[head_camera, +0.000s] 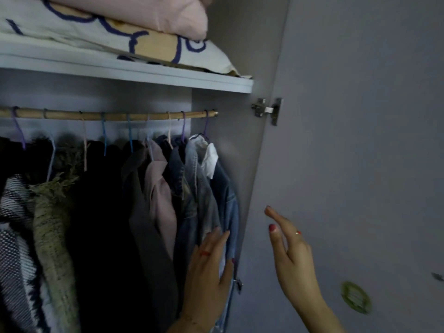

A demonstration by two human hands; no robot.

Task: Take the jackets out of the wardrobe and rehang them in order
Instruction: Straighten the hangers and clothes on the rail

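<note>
Several jackets hang on coloured hangers from a wooden rail [108, 115] inside the wardrobe. The rightmost is a blue denim jacket [228, 200] with a white collar. Beside it hang another denim jacket [189, 188], a pale pink jacket [159, 195] and a grey jacket [144, 212]. Dark and woolly garments [52, 212] fill the left side. My left hand [209, 272] lies with straight fingers on the front of the rightmost denim jacket. My right hand [290, 251] hovers in the air to the right, fingers extended, holding nothing.
A white shelf [168, 78] above the rail carries folded bedding [120, 27]. The open wardrobe door [360, 164] stands at the right with a metal hinge [266, 110] and a round green vent [355, 300] low down.
</note>
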